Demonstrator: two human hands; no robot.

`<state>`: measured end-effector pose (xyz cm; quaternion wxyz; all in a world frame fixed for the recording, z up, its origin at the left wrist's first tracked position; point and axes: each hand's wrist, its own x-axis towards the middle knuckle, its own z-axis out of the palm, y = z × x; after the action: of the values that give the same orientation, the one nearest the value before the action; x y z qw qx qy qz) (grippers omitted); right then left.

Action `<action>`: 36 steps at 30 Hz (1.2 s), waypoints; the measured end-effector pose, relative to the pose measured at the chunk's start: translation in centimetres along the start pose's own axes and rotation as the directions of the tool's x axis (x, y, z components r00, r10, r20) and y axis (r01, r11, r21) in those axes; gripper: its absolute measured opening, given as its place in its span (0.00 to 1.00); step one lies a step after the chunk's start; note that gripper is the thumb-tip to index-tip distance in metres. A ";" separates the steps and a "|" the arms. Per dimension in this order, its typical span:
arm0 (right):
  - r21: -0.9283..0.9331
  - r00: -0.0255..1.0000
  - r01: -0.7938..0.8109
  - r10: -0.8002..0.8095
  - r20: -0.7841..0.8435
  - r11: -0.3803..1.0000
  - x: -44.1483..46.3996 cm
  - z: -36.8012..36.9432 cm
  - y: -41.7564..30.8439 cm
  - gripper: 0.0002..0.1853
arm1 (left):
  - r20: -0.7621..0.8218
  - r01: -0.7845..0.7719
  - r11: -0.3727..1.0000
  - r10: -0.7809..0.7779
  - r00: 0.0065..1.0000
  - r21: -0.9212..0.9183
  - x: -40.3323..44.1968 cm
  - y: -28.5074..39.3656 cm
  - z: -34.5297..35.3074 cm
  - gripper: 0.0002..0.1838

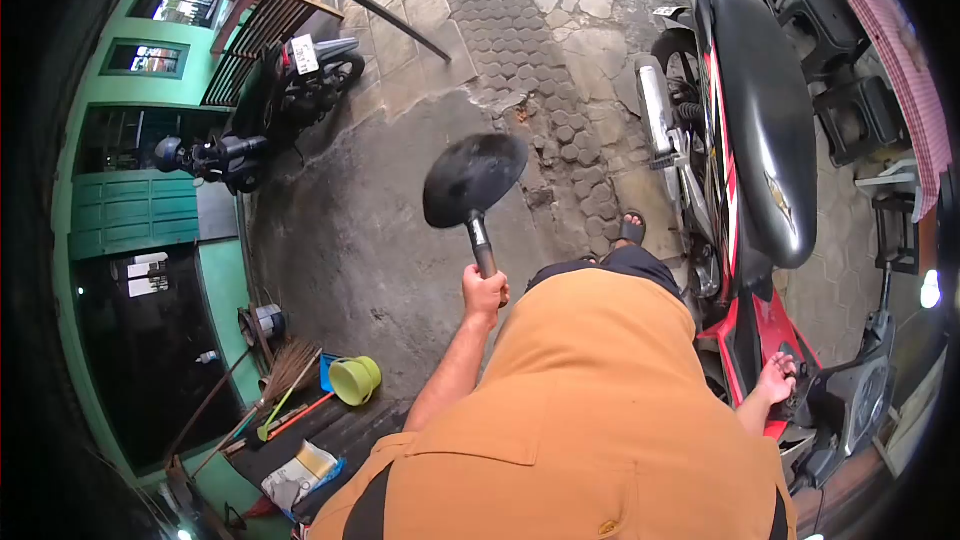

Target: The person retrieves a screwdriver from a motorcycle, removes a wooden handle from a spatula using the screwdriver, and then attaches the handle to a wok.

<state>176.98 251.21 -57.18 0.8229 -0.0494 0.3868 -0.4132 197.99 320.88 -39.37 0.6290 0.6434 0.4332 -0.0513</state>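
Observation:
My left hand [485, 292] is wrapped round the handle of a black wok [474, 180]. The wok is held out in front of me over the concrete, its round dark pan pointing away from my body. My right hand [776, 378] is out at my right side, beside the front of a red and black motorbike [765, 110]. Its fingers are loosely curled and apart, and no object shows in them. Whether it touches the motorbike, I cannot tell.
Another motorbike [300, 90] stands by the green wall [225, 285] at left. A yellow-green bucket [355, 380], a broom [290, 368] and sticks lie at lower left. Black stools [862, 120] stand beside a checked-cloth table [915, 60] at right. The paving [480, 10] is uneven.

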 end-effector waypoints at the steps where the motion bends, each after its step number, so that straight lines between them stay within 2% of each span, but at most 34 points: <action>1: -0.115 0.975 -0.127 0.146 0.168 0.985 -0.4 0.1 2.2 0.21 | 0.005 0.005 1.000 -0.005 1.000 0.005 1.0 1.4 1.2 0.17; 2: -0.167 0.992 -0.125 0.123 -0.025 0.978 -2.7 3.3 6.0 0.19 | 0.031 -0.081 0.996 0.080 0.996 0.031 1.8 3.0 2.6 0.19; 3: -0.196 0.957 -0.282 0.290 0.012 0.939 -3.1 4.1 8.7 0.18 | 0.058 -0.163 0.985 0.160 0.985 0.054 2.3 4.7 4.0 0.21; 4: -0.278 0.916 -0.367 0.397 0.057 0.887 -3.1 4.5 11.8 0.19 | 0.069 -0.181 0.983 0.179 0.982 0.034 2.8 6.6 5.3 0.21; 5: -0.444 0.926 -0.372 0.360 -0.115 0.815 -4.2 7.2 15.2 0.20 | 0.079 -0.175 0.984 0.172 0.982 0.037 3.1 8.4 6.6 0.21; 7: -0.556 0.859 -0.511 0.419 -0.295 0.655 -5.4 11.9 20.9 0.20 | 0.129 -0.292 0.956 0.292 0.948 -0.022 3.7 11.8 8.6 0.22; 9: -0.639 0.815 -0.517 0.555 -0.165 0.570 -5.1 14.6 24.5 0.19 | 0.166 -0.310 0.950 0.310 0.936 -0.024 3.8 14.7 10.1 0.22; 11: -0.680 0.824 -0.472 0.554 -0.114 0.562 -5.8 18.7 27.2 0.18 | 0.241 -0.353 0.925 0.378 0.894 -0.139 3.4 18.1 11.5 0.23; 12: -0.696 0.792 -0.456 0.609 -0.034 0.554 -5.2 19.7 27.8 0.19 | 0.289 -0.367 0.918 0.397 0.871 -0.151 3.7 19.6 11.8 0.21; 13: -0.717 0.824 -0.423 0.565 -0.050 0.554 -5.7 21.4 28.6 0.18 | 0.302 -0.366 0.918 0.395 0.868 -0.151 4.6 21.5 11.9 0.21; 14: -0.707 0.840 -0.424 0.537 -0.073 0.566 -5.4 21.9 29.2 0.18 | 0.504 -0.097 0.942 0.257 0.824 -0.321 6.0 23.6 11.9 0.19; 15: -0.700 0.855 -0.420 0.509 -0.093 0.578 -5.0 22.5 29.6 0.18 | 0.696 0.206 0.888 0.159 0.700 -0.411 7.8 25.3 11.9 0.18; 16: -0.691 0.875 -0.415 0.469 -0.124 0.592 -4.8 22.9 30.2 0.19 | 0.823 0.393 0.828 0.136 0.552 -0.401 9.9 26.5 12.2 0.14; 17: -0.681 0.892 -0.406 0.428 -0.148 0.610 -4.8 23.1 30.9 0.19 | 0.831 0.397 0.825 0.146 0.536 -0.401 11.9 27.2 12.9 0.14; 19: -0.682 0.916 -0.386 0.343 -0.207 0.621 -5.2 23.0 32.6 0.20 | 0.923 0.622 0.709 0.106 0.371 -0.331 16.7 29.4 14.7 0.13; 21: -0.658 0.921 -0.384 0.317 -0.227 0.648 -6.4 22.5 34.6 0.20 | 0.933 0.671 0.698 -0.012 0.361 -0.250 21.5 30.4 16.8 0.10; 23: -0.627 0.935 -0.352 0.234 -0.265 0.695 -8.1 22.0 37.3 0.19 | 0.900 0.472 0.867 -0.069 0.431 -0.160 24.7 31.1 18.5 0.10; 25: -0.551 0.932 -0.355 0.241 -0.271 0.755 -10.2 19.9 40.1 0.20 | 0.866 0.387 0.920 -0.140 0.481 -0.066 27.7 32.5 18.0 0.11; 27: -0.678 0.912 -0.405 0.321 -0.255 0.613 -12.9 17.9 42.9 0.19 | 0.865 0.316 0.948 -0.195 0.463 0.045 30.9 33.7 17.1 0.10; 29: -0.709 0.870 -0.492 0.251 -0.425 0.504 -15.9 18.4 45.6 0.18 | 0.815 0.214 0.968 -0.230 0.532 0.134 33.7 34.3 16.6 0.11; 30: -0.721 0.870 -0.487 0.208 -0.446 0.493 -17.2 18.8 46.5 0.16 | 0.799 0.189 0.968 -0.242 0.551 0.163 35.1 34.8 16.4 0.12; 32: -0.739 0.861 -0.495 0.143 -0.488 0.458 -19.2 20.4 48.0 0.13 | 0.807 0.259 0.954 -0.271 0.524 0.152 38.1 35.7 16.4 0.12; 33: -0.730 0.863 -0.482 0.119 -0.491 0.484 -19.8 21.2 48.4 0.13 | 0.807 0.293 0.946 -0.279 0.521 0.139 40.1 35.6 16.7 0.11; 35: -0.793 0.878 -0.465 0.088 -0.471 0.394 -19.7 23.1 49.0 0.12 | 0.814 0.488 0.867 -0.355 0.461 0.101 43.9 35.8 17.8 0.08; 36: -0.809 0.904 -0.403 0.049 -0.425 0.427 -19.0 24.0 49.0 0.07 | 0.797 0.543 0.834 -0.392 0.459 0.098 45.4 35.9 18.5 0.05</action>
<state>217.84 291.20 -48.81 0.6452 -0.3432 0.6816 -0.0376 257.31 333.52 -43.43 0.7667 0.3514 0.2718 -0.4635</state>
